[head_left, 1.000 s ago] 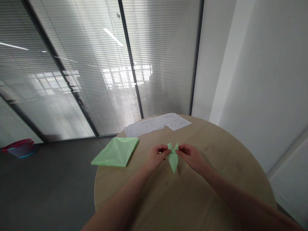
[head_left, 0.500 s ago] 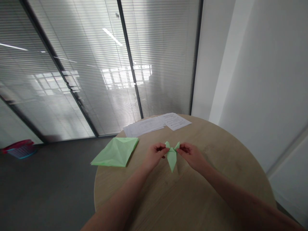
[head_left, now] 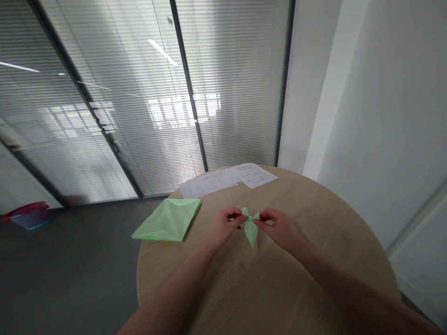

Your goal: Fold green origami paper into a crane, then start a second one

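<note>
Blinds point(head_left: 244, 135) hang beyond the round table point(head_left: 251, 293); fingers point(head_left: 240, 219) pinch folded paper point(head_left: 250, 232).

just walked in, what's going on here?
A person pinches a small folded green paper between the left hand and the right hand, its long point toward the person, over a round table. A larger creased green sheet lies to the left, overhanging the table's edge. White papers, some printed, lie at the far side.
</note>
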Demonstrator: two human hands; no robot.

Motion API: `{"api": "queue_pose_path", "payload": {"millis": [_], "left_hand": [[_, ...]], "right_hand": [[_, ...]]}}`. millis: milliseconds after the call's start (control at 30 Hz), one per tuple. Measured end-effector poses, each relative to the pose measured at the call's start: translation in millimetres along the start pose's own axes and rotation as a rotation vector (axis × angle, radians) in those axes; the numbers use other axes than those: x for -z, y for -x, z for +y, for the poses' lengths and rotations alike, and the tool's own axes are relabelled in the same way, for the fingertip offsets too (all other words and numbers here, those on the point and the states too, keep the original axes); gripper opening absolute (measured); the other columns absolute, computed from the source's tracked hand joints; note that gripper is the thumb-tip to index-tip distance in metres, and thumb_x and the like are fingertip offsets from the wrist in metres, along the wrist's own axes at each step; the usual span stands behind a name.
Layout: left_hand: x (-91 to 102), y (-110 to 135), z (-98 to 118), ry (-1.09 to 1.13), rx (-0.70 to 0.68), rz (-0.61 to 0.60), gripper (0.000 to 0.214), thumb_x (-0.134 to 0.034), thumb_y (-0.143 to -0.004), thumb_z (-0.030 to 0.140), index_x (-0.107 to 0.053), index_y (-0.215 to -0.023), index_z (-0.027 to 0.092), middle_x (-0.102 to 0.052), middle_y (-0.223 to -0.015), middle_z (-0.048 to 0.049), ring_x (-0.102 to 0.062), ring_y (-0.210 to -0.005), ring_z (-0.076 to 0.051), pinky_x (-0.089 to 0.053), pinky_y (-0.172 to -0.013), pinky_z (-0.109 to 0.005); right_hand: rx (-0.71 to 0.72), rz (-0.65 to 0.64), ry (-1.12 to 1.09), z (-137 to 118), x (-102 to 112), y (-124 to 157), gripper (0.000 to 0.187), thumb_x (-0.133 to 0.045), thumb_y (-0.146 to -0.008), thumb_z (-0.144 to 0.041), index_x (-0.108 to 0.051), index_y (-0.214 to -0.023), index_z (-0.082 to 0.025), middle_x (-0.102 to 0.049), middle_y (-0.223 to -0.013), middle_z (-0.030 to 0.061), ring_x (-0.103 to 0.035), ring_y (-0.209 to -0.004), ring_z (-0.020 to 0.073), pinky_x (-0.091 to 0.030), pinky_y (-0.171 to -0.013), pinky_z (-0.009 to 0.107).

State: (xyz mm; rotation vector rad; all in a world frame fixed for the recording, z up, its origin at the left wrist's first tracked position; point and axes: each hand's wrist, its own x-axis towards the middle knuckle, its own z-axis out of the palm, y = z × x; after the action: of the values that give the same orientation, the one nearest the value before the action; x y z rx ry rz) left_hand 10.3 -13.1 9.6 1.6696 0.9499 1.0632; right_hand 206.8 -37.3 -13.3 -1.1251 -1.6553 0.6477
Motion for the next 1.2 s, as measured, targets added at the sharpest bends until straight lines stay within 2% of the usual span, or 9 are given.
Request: {"api": "queue_pose_path", "payload": {"millis": [300, 500, 600, 733, 1000, 1100, 1200], "left_hand": [[2.6, -1.7, -1.3, -0.006, -0.009, 0.001, 0.024, -0.071, -0.074, 0.04, -0.067, -0.072, 0.017, -0.062, -0.071, -0.0005, -0.056, -0.061, -0.012, -0.049, -0.06, -0.025], [1.5, -1.5, -4.0, -0.08, -0.104, 0.034, 0.022, -0.072, -0.074, 0.038, -0.067, -0.074, 0.017, -0.065, -0.091, -0.0056, -0.059, -0.074, -0.015, -0.047, -0.062, -0.024], [2.6, -1.5, -3.2, -0.099, -0.13, 0.04, 0.02, -0.071, -0.076, 0.037, -0.066, -0.074, 0.018, -0.064, -0.089, -0.0055, -0.058, -0.077, -0.016, -0.047, -0.063, -0.024], [4.5, -2.0, 0.9, -0.088, -0.114, 0.049, 0.022, -0.07, -0.076, 0.039, -0.065, -0.073, 0.017, -0.06, -0.083, -0.0035, -0.055, -0.069, -0.013, -0.046, -0.059, -0.023], [6.3, -2.9, -0.5, -0.042, -0.125, 0.052, 0.022, -0.069, -0.077, 0.038, -0.065, -0.076, 0.017, -0.061, -0.083, -0.0036, -0.055, -0.068, -0.013, -0.048, -0.059, -0.025], [5.9, -0.8, -0.1, -0.103, -0.151, 0.053, 0.017, -0.07, -0.078, 0.034, -0.068, -0.083, 0.017, -0.064, -0.085, -0.0043, -0.057, -0.072, -0.015, -0.048, -0.061, -0.025], [4.8, 2.2, 2.8, -0.184, -0.187, 0.045, 0.024, -0.072, -0.077, 0.03, -0.07, -0.099, 0.019, -0.066, -0.092, -0.0057, -0.061, -0.081, -0.017, -0.049, -0.066, -0.026]], "right_hand": [[-0.004, 0.011, 0.048, 1.5, 3.5, -1.7, 0.012, -0.066, -0.079, -0.035, -0.065, -0.074, -0.024, -0.07, -0.074, 0.0026, -0.064, -0.072, 0.0195, -0.05, -0.069, 0.031], [0.08, 0.055, 0.054, 2.5, 2.4, -2.4, 0.012, -0.066, -0.08, -0.034, -0.066, -0.075, -0.023, -0.067, -0.082, 0.0046, -0.062, -0.078, 0.0197, -0.049, -0.071, 0.031], [0.099, 0.05, 0.062, 2.5, 3.6, -3.0, 0.015, -0.066, -0.08, -0.035, -0.065, -0.071, -0.022, -0.064, -0.076, 0.0039, -0.06, -0.074, 0.019, -0.048, -0.067, 0.03], [0.105, 0.05, -0.009, 2.2, 5.3, -3.4, 0.021, -0.067, -0.08, -0.041, -0.063, -0.07, -0.022, -0.061, -0.073, 0.0031, -0.059, -0.071, 0.0183, -0.049, -0.065, 0.029], [0.025, 0.061, -0.095, 4.8, 4.9, -2.6, 0.026, -0.067, -0.078, -0.046, -0.06, -0.071, -0.023, -0.061, -0.069, 0.0019, -0.06, -0.068, 0.0185, -0.05, -0.065, 0.03], [0.039, 0.051, -0.048, 2.9, 4.8, -1.1, 0.022, -0.067, -0.079, -0.045, -0.062, -0.073, -0.024, -0.065, -0.073, 0.0032, -0.062, -0.071, 0.0199, -0.051, -0.067, 0.032], [0.105, 0.012, 0.011, -0.5, 5.7, 0.6, 0.016, -0.065, -0.082, -0.041, -0.066, -0.076, -0.026, -0.067, -0.077, 0.0037, -0.063, -0.076, 0.021, -0.051, -0.071, 0.033]]}}
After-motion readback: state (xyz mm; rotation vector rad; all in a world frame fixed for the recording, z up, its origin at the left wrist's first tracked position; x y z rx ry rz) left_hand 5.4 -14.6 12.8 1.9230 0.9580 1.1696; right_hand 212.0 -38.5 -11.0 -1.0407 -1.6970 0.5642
